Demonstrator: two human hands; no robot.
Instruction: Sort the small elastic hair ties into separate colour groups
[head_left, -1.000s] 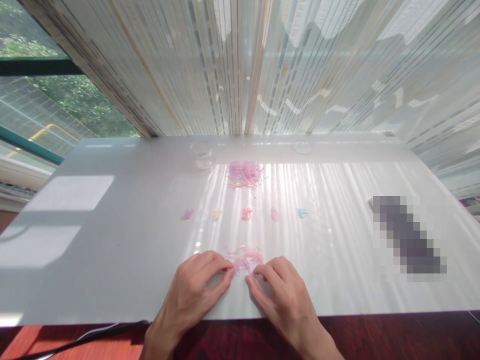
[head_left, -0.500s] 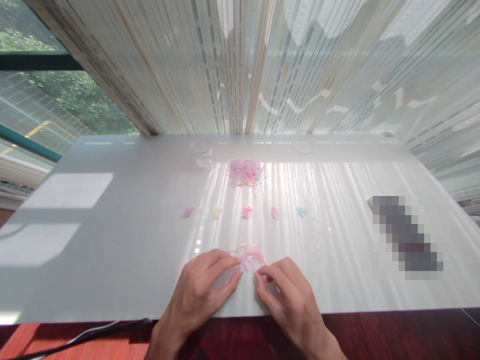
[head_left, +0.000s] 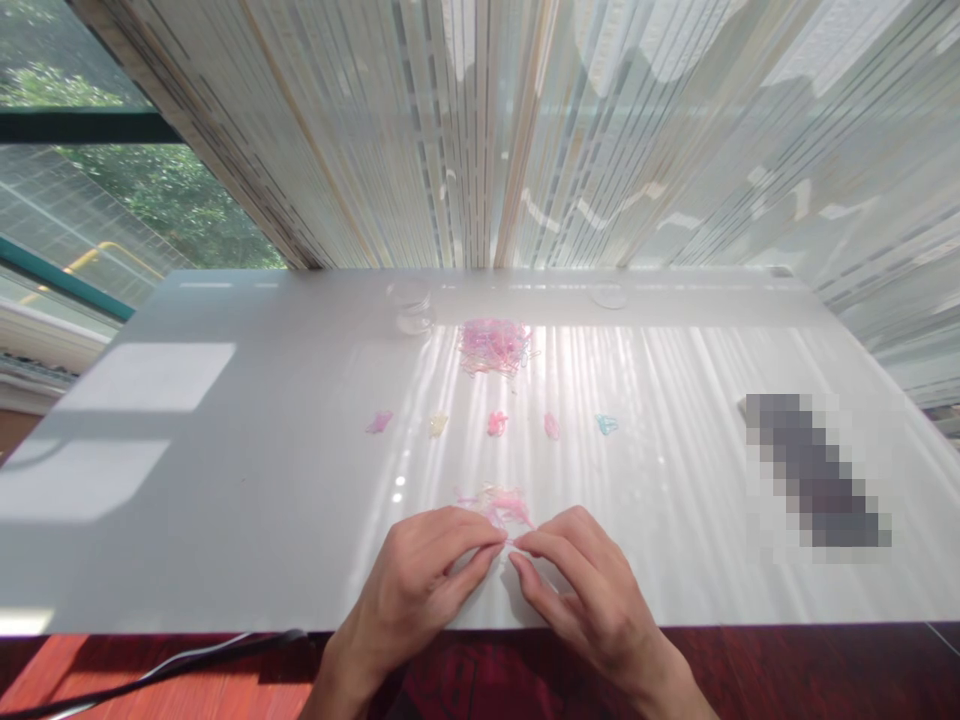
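A small pink rubber band (head_left: pixel 510 542) is pinched between the thumb and index finger of my left hand (head_left: pixel 433 560). At its other end the index fingertip of my right hand (head_left: pixel 592 575) meets it, while the right thumb stands slightly apart below. Just beyond my fingertips lies a loose pile of mixed pink, lilac and yellowish bands (head_left: pixel 506 500). Farther off runs a row of small clusters: a purple cluster (head_left: pixel 379 422), a yellow cluster (head_left: pixel 438 426), a bright pink cluster (head_left: pixel 496 424), a pale pink cluster (head_left: pixel 551 426) and a blue cluster (head_left: pixel 606 425).
A larger heap of bands (head_left: pixel 495 345) lies toward the back of the white table (head_left: pixel 262 560). Behind it to the left stands a clear jar (head_left: pixel 412 308); a clear round lid (head_left: pixel 607 297) lies at back right. A blurred-out dark object (head_left: pixel 817 470) rests on the right.
My left hand has moved right and its thumb and index finger have closed together on a band. My right hand has shifted slightly right, its thumb now lower. The view has shifted slightly.
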